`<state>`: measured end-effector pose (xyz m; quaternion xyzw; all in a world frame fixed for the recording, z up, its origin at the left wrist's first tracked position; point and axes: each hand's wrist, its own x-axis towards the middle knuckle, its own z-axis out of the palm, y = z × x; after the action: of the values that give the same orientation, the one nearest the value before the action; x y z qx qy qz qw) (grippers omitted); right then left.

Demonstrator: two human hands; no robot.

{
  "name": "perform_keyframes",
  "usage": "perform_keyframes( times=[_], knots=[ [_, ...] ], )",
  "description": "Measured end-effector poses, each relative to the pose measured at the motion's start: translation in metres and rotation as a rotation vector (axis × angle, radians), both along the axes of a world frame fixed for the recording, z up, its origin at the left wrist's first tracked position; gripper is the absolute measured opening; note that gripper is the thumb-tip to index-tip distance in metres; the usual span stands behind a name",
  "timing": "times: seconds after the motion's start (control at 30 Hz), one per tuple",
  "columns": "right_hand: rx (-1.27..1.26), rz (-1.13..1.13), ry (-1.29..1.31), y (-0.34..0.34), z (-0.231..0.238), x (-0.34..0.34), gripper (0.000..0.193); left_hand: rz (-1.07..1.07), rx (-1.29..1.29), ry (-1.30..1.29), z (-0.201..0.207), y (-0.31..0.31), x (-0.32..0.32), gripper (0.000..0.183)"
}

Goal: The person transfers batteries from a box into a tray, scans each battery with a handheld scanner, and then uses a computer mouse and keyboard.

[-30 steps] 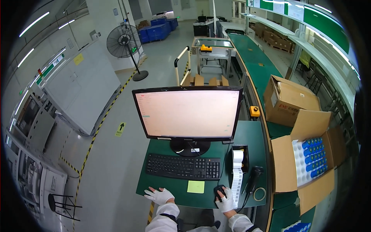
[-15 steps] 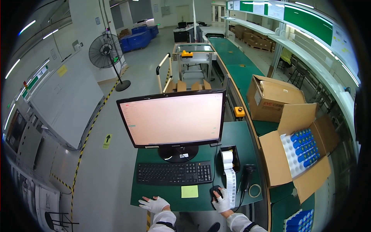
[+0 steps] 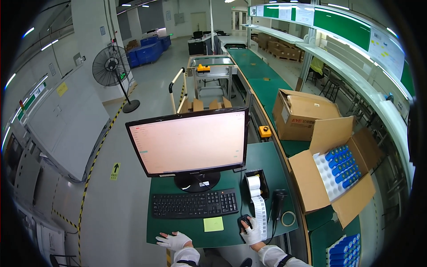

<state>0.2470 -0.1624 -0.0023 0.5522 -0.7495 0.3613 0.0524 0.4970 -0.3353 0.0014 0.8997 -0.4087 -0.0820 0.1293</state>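
Note:
My left hand [image 3: 175, 240], in a white glove with bare fingertips, lies flat with fingers spread near the front edge of the green desk [image 3: 178, 226]. Gloved the same way, my right hand [image 3: 252, 232] rests over a black computer mouse [image 3: 243, 220], its fingers curved on it. A black keyboard [image 3: 195, 204] lies beyond my hands, with a yellow-green sticky note pad [image 3: 213, 224] just in front of it. Behind the keyboard stands a monitor [image 3: 190, 143] with a pale, lit screen. Beside the mouse runs a strip of printed labels [image 3: 260, 216] from a roll in a black holder [image 3: 264, 178].
A black handheld scanner [image 3: 278, 202] and a tape roll [image 3: 288, 218] sit at the desk's right. Alongside runs a green conveyor [image 3: 267, 89], bearing an open carton [image 3: 307, 178] of blue cylindrical cells [image 3: 343, 164] and another carton [image 3: 296, 120]. A floor fan [image 3: 111, 66] stands far left.
The whole view has shifted, so the scene sits slightly farther left and lower. My right hand stays on the mouse, and my left stays flat on the desk.

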Motion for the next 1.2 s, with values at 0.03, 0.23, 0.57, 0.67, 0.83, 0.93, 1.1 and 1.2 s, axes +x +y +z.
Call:
perform_keyframes(
  times=[0.03,0.23,0.57,0.67,0.83,0.93,1.1,1.2],
  knots=[
    [0.002,0.005,-0.002,-0.001,0.001,0.001,0.063,0.007,-0.041,0.022,-0.004,0.000,0.002,0.063],
    [0.007,-0.019,0.002,0.001,-0.004,0.000,0.061,0.023,-0.072,0.042,0.000,0.001,-0.002,0.062],
    [-0.013,-0.036,0.001,0.002,-0.010,0.001,0.062,0.065,0.039,0.177,0.018,-0.002,-0.004,0.058],
    [-0.028,-0.024,0.040,0.001,-0.006,-0.001,0.062,0.042,0.043,0.137,0.016,-0.001,-0.007,0.058],
    [-0.015,-0.014,0.022,0.000,-0.001,0.001,0.062,0.016,0.038,0.004,0.005,0.000,-0.002,0.061],
    [-0.013,-0.028,0.020,0.003,-0.003,-0.001,0.062,0.025,0.022,-0.005,0.006,0.000,-0.006,0.061],
    [-0.017,-0.019,0.020,0.003,-0.003,0.000,0.062,0.044,-0.025,0.050,-0.001,0.000,-0.001,0.061],
    [-0.016,-0.016,0.013,0.004,-0.005,0.000,0.062,0.053,0.019,-0.024,0.022,0.002,-0.009,0.060]
  ],
)
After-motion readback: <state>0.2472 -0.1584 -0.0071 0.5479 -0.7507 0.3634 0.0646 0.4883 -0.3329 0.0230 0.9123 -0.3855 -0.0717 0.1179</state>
